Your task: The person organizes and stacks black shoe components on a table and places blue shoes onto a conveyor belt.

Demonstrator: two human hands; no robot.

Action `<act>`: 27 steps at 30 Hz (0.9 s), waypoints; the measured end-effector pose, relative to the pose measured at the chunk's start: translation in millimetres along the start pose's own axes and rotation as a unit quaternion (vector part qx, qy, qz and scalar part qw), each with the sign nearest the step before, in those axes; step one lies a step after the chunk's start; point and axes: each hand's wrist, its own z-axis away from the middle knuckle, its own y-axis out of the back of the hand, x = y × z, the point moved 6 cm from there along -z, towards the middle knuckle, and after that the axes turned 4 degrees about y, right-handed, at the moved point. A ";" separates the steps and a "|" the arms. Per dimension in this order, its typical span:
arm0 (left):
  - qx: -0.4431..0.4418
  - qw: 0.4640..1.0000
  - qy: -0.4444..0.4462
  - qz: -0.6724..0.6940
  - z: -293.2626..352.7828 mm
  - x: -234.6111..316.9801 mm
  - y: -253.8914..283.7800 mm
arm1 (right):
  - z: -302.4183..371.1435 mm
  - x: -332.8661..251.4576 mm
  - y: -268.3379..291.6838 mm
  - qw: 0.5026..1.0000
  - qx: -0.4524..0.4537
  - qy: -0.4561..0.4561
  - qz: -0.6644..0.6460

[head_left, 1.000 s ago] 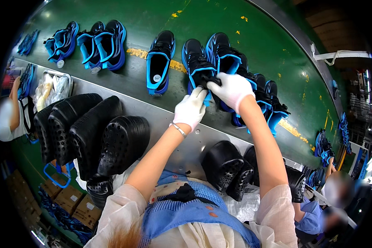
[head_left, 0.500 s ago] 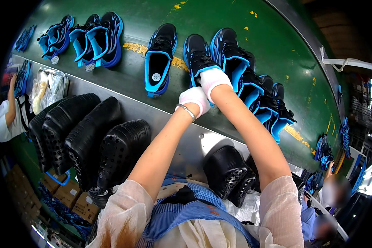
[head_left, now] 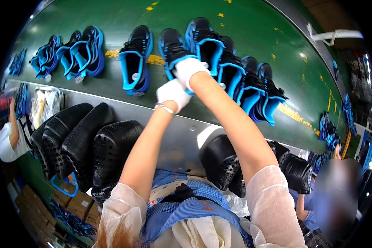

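Note:
A black and blue sneaker (head_left: 171,41) lies on the green belt, toe pointing away, and both my hands in white gloves are at its heel end. My right hand (head_left: 189,71) is closed at the shoe's opening, covering much of it; its fingertips are hidden. My left hand (head_left: 172,93) is closed by the heel, just below the right one. To the left stands a matching sneaker (head_left: 133,62), its opening toward me and a round pale label inside. Another sneaker (head_left: 202,39) sits close on the right, with several more in a row beyond it.
The green belt (head_left: 252,29) runs across, with a metal ledge (head_left: 169,136) along its near side. Black ridged boot-like forms (head_left: 115,142) stand left on it, and more (head_left: 219,161) on the right. A tray of plastic bags (head_left: 47,101) is far left. Co-workers are at both sides.
The sneakers on the belt have shifted left in view, and both my hands have moved left with the one they hold. More black boot-like forms now show at the right.

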 end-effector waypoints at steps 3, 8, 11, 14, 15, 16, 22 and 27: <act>0.173 0.983 -0.034 0.053 15.0 -10.2 27.5 | 67.1 -9.9 40.6 0.995 0.028 0.007 -0.093; 0.400 0.902 -0.091 -0.132 41.1 7.4 70.0 | 226.2 19.3 89.2 0.963 0.164 -0.133 -0.168; 0.313 0.914 -0.258 -0.012 44.5 69.5 50.6 | 322.0 20.2 83.0 0.939 0.196 -0.231 -0.160; 0.177 0.954 -0.239 0.041 7.5 68.8 14.4 | 367.9 -9.2 60.5 0.958 0.143 -0.200 -0.146; 0.163 0.959 -0.221 0.069 2.4 72.2 11.4 | 378.0 -17.3 53.9 0.969 0.140 -0.173 -0.112; 0.182 0.959 -0.215 0.031 -4.0 69.1 5.5 | 386.0 -25.9 44.7 0.977 0.135 -0.143 -0.079; 0.146 0.971 -0.188 -0.017 38.5 64.6 -17.2 | 402.8 -41.6 11.0 0.985 0.096 -0.140 -0.039; 0.148 0.973 -0.154 0.090 92.2 39.3 -28.3 | 401.7 -42.3 -0.5 0.991 0.061 -0.118 -0.032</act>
